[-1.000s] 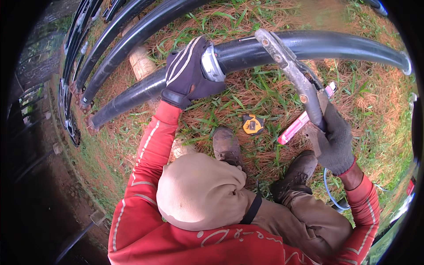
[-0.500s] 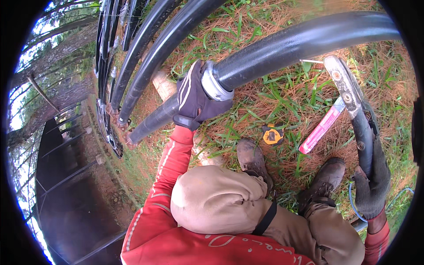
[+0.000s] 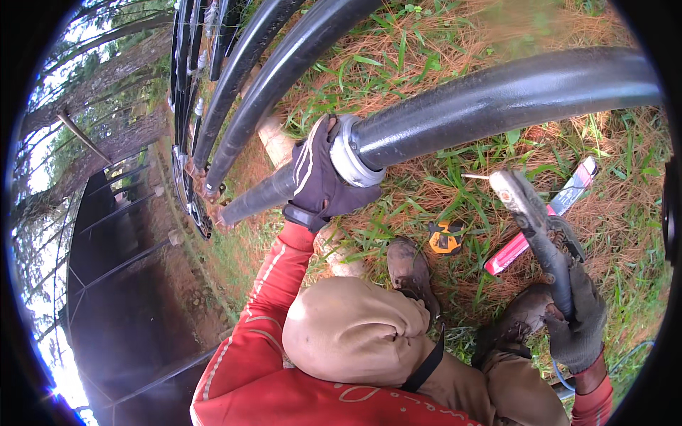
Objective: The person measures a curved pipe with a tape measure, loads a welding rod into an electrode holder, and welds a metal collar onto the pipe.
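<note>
Two gloved hands were at work over grass and dry pine needles. The left hand (image 3: 323,177), in a dark glove with pale stripes, had its grip wrapped shut around the joint where a large black pipe (image 3: 497,99) met a narrower black pipe (image 3: 259,199). A bright metal collar (image 3: 348,153) ringed the large pipe's end, just beside the glove's fingers.

The large pipe was smooth, glossy and black. Its long axis ran from the collar at centre frame up and to the right toward the frame's edge, curving slightly in the fisheye view. The narrower pipe continued the same line down and to the left, ending near a stack of further black pipes (image 3: 241,64).

The right hand (image 3: 577,323), in a grey-green glove, had its grip closed on the dark handle of a long metal tool (image 3: 533,220). The tool's long axis ran from the hand up and to the left; its silver head pointed toward the large pipe but was held apart from it, above the grass.

On the ground lay a yellow tape measure (image 3: 446,238) near a muddy boot (image 3: 412,273), and a long pink-red tool (image 3: 540,220) just behind the metal tool. The person wore a red long-sleeved top (image 3: 273,284) and a tan head covering (image 3: 355,334).
</note>
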Tool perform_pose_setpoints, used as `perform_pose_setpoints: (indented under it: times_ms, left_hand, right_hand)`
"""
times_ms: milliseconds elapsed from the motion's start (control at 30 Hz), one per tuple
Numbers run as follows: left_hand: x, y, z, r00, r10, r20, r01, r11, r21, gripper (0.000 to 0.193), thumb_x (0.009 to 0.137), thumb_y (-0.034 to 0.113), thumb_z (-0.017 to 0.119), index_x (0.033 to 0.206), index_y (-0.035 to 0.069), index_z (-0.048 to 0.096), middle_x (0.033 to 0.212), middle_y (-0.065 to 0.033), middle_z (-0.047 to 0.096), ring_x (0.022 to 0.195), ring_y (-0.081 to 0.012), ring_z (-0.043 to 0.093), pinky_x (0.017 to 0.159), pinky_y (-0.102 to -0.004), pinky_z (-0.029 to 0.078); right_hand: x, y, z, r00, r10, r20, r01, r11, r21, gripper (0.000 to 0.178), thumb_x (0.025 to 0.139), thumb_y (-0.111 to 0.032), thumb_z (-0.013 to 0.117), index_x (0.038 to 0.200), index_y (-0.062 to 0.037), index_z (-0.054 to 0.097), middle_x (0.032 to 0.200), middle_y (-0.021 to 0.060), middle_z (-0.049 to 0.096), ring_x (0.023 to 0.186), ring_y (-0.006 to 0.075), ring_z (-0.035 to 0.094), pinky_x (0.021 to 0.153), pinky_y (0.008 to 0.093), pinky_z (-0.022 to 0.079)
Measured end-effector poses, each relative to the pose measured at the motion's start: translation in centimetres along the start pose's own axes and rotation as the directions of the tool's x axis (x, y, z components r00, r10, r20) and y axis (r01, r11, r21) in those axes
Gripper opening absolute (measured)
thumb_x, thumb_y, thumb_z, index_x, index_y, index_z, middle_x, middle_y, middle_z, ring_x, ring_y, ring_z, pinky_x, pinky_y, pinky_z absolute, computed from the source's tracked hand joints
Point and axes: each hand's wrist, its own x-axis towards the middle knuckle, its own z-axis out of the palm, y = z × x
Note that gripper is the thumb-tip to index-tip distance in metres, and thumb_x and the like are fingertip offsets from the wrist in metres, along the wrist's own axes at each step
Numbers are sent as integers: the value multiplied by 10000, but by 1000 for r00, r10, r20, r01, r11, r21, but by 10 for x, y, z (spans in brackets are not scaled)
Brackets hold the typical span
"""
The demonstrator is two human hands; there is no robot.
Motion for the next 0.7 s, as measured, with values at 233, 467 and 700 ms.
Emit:
perform_pose_setpoints:
  times_ms: [233, 467, 700]
  left_hand:
    - [-1, -4, -7, 999, -16, 33, 15, 999, 28, 1027, 604, 488, 942, 1425, 26, 532, 1287, -212, 669, 1101, -400, 698, 885, -502, 536]
    - [2, -4, 1, 999, -17, 41, 17, 1000, -2, 1049, 597, 488, 945, 1438, 25, 521, 1301, -212, 665, 1114, -396, 695, 896, -502, 531]
    - [-1, -5, 1, 998, -18, 52, 18, 1000, -9, 1071, 590, 488, 947, 1452, 24, 511, 1315, -211, 661, 1128, -392, 692, 908, -502, 526]
  right_hand:
    - [57, -15, 23, 978, 73, 193, -35, 980, -195, 734, 766, -43, 760, 1478, -70, 584, 996, 192, 688, 729, 429, 717, 622, 490, 587]
    - [112, -28, 43, 933, 31, 358, 100, 934, -342, 597, 821, -103, 762, 1392, -72, 591, 985, 144, 684, 744, 381, 736, 600, 501, 598]
    - [139, -33, 69, 946, -22, 324, 129, 941, -312, 563, 855, -98, 734, 1398, -59, 589, 1000, 149, 678, 756, 371, 743, 598, 493, 596]
